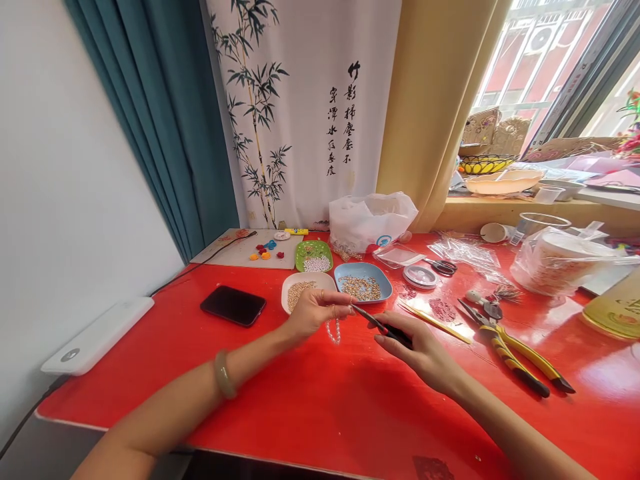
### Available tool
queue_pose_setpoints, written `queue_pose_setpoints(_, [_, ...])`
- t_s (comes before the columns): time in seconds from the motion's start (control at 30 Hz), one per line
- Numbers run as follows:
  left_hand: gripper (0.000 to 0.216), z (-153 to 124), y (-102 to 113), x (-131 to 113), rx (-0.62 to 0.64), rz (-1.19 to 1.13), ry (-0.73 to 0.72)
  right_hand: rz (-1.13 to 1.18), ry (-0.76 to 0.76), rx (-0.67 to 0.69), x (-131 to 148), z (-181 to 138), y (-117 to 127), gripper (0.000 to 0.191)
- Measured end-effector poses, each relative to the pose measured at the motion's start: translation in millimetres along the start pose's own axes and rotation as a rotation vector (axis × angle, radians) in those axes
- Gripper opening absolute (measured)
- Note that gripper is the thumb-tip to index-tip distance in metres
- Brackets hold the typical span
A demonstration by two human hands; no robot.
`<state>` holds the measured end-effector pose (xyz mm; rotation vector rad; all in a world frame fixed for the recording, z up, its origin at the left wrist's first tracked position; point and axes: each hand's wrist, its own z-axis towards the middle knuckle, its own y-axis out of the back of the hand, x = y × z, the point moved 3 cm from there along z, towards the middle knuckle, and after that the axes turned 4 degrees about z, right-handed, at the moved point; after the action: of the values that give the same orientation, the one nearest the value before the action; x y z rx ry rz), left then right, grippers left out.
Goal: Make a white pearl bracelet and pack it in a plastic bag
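Near edge of red table (pixel 300 413), broad red surface stretching up toward blue dish (pixel 363 281). Just below that dish, left hand (pixel 313 312) pinched on short white pearl strand (pixel 333 331), hanging; right hand (pixel 417 347) clamped round slim red-black pliers (pixel 375 322), tips at strand's top. Yellow-handled cutters (pixel 515 353) right of dish.

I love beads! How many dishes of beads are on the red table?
3: green dish at the back, white dish by the left hand, blue dish beside it. The bag may hide more.

Glossy red table (pixel 310 400); pearly beads (pixel 334 332); seemingly metal pliers (pixel 383 327).
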<state>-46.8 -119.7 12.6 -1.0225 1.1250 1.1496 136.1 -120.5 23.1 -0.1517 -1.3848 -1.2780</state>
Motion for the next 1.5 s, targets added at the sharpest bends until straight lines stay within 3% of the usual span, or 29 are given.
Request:
queue_pose_setpoints(1.13, [0.024, -0.9, 0.6, -3.1, 0.010, 0.047, 0.040, -0.123, 0.075, -0.025, 11.1, -0.8, 3.7, 0.020])
queue_pose_setpoints(1.5, [0.024, 2.4, -2.3, 5.1, -0.059, -0.152, 0.110, -0.271, 0.149, -0.092, 10.3, -1.5, 2.0, 0.014])
